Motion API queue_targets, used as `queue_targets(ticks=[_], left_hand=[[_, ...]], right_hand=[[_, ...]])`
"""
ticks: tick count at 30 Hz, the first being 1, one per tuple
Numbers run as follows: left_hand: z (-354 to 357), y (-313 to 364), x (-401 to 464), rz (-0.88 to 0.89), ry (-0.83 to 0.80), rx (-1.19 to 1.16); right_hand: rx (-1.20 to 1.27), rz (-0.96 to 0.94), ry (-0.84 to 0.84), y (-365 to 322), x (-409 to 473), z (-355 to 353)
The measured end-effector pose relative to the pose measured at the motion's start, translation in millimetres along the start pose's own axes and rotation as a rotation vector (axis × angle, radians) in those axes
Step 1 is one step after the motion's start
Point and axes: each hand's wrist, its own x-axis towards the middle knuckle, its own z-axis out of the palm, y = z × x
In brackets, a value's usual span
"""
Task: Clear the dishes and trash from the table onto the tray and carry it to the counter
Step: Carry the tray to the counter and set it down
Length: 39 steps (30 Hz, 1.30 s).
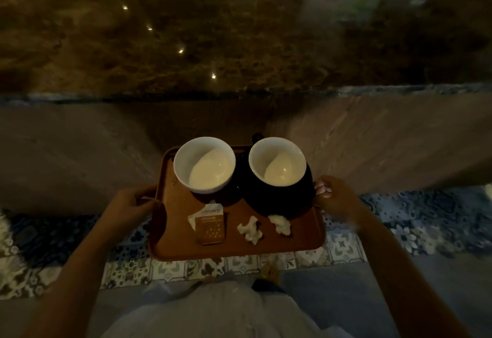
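Both hands, left [127, 206] and right [336, 199], clench the tray [239, 247]; tilting it onto the counter [186, 44] could slide the cups [204, 164].

tray [266, 241]: brown | far: 2 cups [204, 164] [277, 161] | near: sugar packet [210, 224], 2 crumpled napkins [250, 230] [280, 223]

Setting, as I logged it from the remote feed: a café or small eatery, dimly lit. Evidence: a long service bench [186, 44] of polished brown stone that mirrored a row of ceiling spotlights; patterned blue-and-white floor tiles [415, 220] along its base; a brown plastic serving tray [298, 239] of the self-service kind, which bore two wide coffee cups [205, 164], a printed sugar sachet [211, 227] and crumpled napkins [250, 230].
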Motion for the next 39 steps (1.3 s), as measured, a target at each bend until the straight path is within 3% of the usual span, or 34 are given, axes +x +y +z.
queue_targets(ticks=[1, 2, 3, 9, 17, 31, 39], left_hand=[[7.7, 5.4, -1.0, -0.005, 0.019, -0.015], [14.8, 11.0, -1.8, -0.013, 0.035, -0.033], [21.4, 17.7, -2.5, -0.016, 0.052, -0.053], [43.8, 63.9, -1.5, -0.057, 0.108, -0.243], [27.0, 134.2, 36.2, 0.082, 0.139, -0.094], [-30.7, 236.0, 212.5, 0.213, 0.145, -0.067], [-44.9, 287.3, 301.1, 0.181, 0.192, -0.018]], right_hand=[[-0.495, 0.044, 0.018, -6.7, 3.4, 1.5], [-0.734, 0.213, 0.13, -23.3, 4.3, -4.4], [-0.762, 0.277, 0.256, -35.2, 4.6, -9.4], [-0.688, 0.253, 0.247, -94.5, 1.6, -44.6], [-0.651, 0.194, 0.252, -148.4, 32.8, -82.6], [-0.777, 0.1, 0.395, -215.4, 186.6, -131.6], [-0.834, 0.153, 0.401, -241.9, 274.7, -169.6]])
